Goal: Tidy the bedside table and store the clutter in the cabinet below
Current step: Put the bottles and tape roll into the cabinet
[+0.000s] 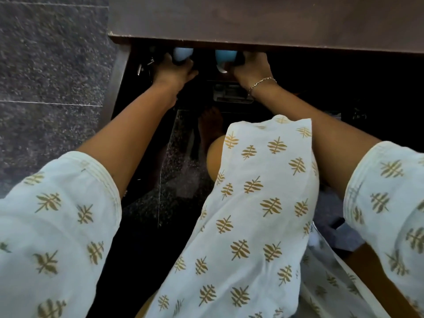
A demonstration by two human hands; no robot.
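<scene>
Both arms are reaching up the middle of the frame into the dark cabinet [298, 72] under the brown bedside table [252, 17], whose top is filling the upper right of the frame.

The left hand [174, 70] is sitting just left of the upper middle. Its fingers are curling around a pale blue thing [183, 55] that is poking up right under the table's edge. It looks like a cup or a small bottle, but it is too blurry to say which.

The right hand [250, 67] is sitting just right of the upper middle. It is holding a second blue thing [226, 56], and something dark seems to be in that grip too. A thin chain bracelet [261, 83] is lying around that wrist.

Some small shiny bits [144, 65] are lying in the dark to the left of the left hand. A flat grey box-like thing [229, 92] is lying lower in the cabinet, between the two wrists.

White sleeves with gold leaf prints [57, 214] are covering the arms in the lower corners, and the same cloth is hanging down the lower middle. A bare foot [210, 125] is standing on the speckled floor [46, 65] near the middle of the frame. The grey floor is filling the upper left.
</scene>
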